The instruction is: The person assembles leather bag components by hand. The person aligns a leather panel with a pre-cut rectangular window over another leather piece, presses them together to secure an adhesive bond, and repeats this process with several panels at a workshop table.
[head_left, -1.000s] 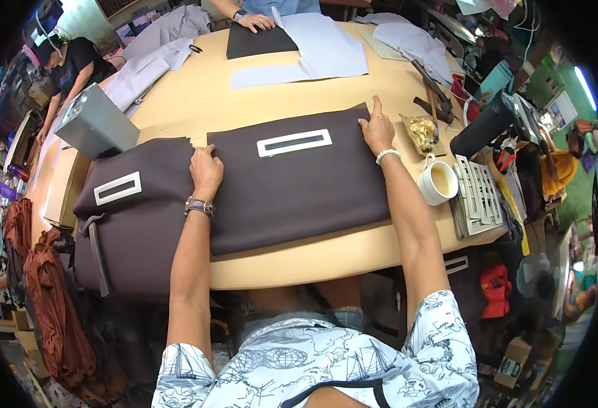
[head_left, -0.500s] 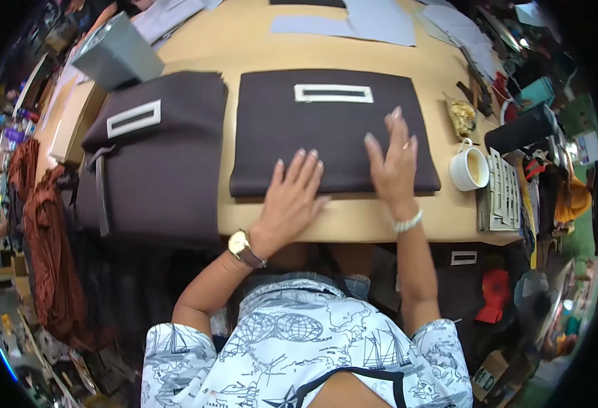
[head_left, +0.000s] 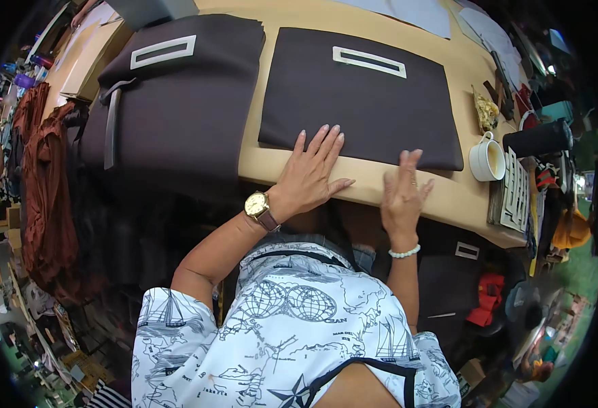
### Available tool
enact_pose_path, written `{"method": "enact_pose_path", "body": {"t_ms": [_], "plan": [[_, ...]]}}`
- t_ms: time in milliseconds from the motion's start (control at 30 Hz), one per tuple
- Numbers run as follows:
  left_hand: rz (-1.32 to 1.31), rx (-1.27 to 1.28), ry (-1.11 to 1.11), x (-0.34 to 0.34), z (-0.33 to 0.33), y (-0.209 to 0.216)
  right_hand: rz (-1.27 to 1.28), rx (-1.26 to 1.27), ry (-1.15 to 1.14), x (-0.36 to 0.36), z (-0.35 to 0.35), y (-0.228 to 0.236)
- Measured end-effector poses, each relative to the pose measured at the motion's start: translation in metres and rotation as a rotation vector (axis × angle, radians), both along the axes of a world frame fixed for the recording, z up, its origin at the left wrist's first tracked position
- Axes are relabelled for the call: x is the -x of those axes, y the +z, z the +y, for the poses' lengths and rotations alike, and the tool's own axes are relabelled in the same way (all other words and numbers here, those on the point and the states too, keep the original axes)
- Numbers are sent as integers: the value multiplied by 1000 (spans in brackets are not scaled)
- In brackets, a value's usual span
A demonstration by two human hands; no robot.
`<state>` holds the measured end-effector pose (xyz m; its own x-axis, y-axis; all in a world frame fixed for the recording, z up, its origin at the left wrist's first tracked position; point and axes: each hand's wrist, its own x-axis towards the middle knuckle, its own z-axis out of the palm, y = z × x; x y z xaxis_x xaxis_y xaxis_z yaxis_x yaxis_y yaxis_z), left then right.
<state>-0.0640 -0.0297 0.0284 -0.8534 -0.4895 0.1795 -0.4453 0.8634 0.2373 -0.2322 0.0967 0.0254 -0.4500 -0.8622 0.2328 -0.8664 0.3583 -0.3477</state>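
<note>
A dark brown folded sheet [head_left: 360,102], leather or cloth, lies flat on the table with a white rectangular frame-shaped piece [head_left: 369,62] near its far edge. My left hand [head_left: 312,166] rests with outstretched fingers on the sheet's near edge, its thumb over the bare tabletop. Close to the table's front edge, my right hand [head_left: 403,197] has its fingers apart and somewhat blurred, fingertips by the sheet's near border. Nothing shows in either hand. To the left lies a larger dark brown sheet [head_left: 183,115], bearing another white frame piece [head_left: 163,52] and a hammer-like tool [head_left: 113,126].
At the right stand a white cup [head_left: 484,162] with a light brown drink, a black cylinder [head_left: 538,139] and a stack of white slotted pieces [head_left: 514,192]. White papers [head_left: 408,15] lie at the back. A metal block [head_left: 153,9] sits far left; rust-coloured cloth [head_left: 44,217] hangs below it.
My right hand has come off the sheet's middle toward me, to the table's front edge. My left hand stays by the near edge. The whole view has shifted and tilted.
</note>
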Motion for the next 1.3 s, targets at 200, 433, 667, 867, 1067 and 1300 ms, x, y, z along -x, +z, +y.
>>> {"method": "enact_pose_path", "body": {"t_ms": [200,433,667,867,1067,1300], "plan": [[-16,7,19,-10,1,2,35,14,-306,60,31,-5],[-3,48,158,-40,2,4,51,19,-591,82,26,4],[105,134,124,-60,-29,12,-162,279,-610,89,-4,11],[37,212,8,-66,-29,25,-411,459,-589,98,26,11],[289,-7,-89,-84,27,40,-530,660,-559,92,104,11],[576,-823,478,-112,62,24,-893,1088,-802,59,121,-1]]}}
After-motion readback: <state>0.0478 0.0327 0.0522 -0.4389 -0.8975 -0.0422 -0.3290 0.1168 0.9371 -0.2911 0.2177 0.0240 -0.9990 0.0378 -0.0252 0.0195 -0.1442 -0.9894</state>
